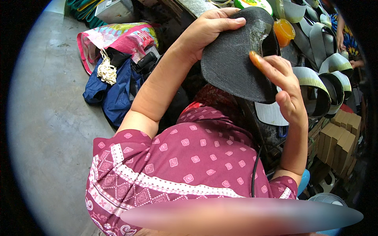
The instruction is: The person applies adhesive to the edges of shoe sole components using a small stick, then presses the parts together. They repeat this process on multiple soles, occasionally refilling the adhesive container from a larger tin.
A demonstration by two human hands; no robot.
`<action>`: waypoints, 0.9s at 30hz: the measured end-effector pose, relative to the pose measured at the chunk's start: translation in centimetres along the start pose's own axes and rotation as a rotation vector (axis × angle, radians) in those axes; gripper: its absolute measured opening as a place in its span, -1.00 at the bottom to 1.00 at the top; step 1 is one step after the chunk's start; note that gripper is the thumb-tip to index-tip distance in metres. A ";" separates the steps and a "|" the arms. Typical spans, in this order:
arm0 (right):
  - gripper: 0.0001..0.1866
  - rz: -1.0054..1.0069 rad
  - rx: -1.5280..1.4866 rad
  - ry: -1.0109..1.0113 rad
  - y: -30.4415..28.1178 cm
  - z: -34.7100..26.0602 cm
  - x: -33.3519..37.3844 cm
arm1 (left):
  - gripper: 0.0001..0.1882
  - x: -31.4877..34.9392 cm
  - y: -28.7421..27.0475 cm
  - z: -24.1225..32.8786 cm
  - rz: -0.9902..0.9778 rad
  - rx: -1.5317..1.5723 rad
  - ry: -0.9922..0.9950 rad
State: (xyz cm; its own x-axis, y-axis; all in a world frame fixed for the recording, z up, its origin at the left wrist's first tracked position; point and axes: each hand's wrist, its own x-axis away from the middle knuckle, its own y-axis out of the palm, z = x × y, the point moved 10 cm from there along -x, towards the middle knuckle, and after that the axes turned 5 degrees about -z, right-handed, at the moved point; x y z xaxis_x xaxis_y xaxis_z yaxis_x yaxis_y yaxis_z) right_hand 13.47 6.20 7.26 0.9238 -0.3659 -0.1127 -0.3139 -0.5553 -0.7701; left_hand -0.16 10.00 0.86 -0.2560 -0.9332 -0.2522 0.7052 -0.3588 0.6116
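Note:
A black, woven-textured curved piece (230,65), shaped like a visor brim, is held up in front of my chest. My left hand (208,31) grips its upper left edge, thumb on top and the other fingers hidden behind. A glossy wet patch shows near the inner curve of the piece. My right hand (286,80) has its fingers extended, and the index fingertip, coated in amber paste, is at the surface beside that patch. Just beyond the piece's right edge is a small clear tub of amber paste (284,33).
Grey-and-pale curved bands (325,88) crowd the right side. Stacked brown cardboard boxes (338,137) stand below them. A pink bag (118,39) and dark blue cloth (118,84) lie on the left, by the grey floor (51,118). Another person's arm (340,35) shows at far right.

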 end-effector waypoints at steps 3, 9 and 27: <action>-0.13 0.017 -0.147 -0.106 -1.3 -0.4 0.2 | -0.65 0.0 -0.3 -0.3 -0.002 0.023 -0.014; -0.10 0.195 0.017 -0.021 -1.7 1.3 -0.2 | -0.65 -0.8 0.6 -0.9 -0.023 0.030 -0.007; -0.30 0.328 0.503 -0.077 -1.9 -3.6 -1.2 | -0.73 4.6 2.3 1.5 0.394 -0.081 0.324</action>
State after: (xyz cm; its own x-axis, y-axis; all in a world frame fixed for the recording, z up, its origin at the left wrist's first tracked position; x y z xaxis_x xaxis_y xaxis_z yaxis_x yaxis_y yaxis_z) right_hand 12.17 5.04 11.11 0.8153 -0.3931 -0.4252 -0.4602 0.0058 -0.8878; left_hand -0.73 4.80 2.28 0.2481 -0.9381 -0.2415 0.7592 0.0334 0.6500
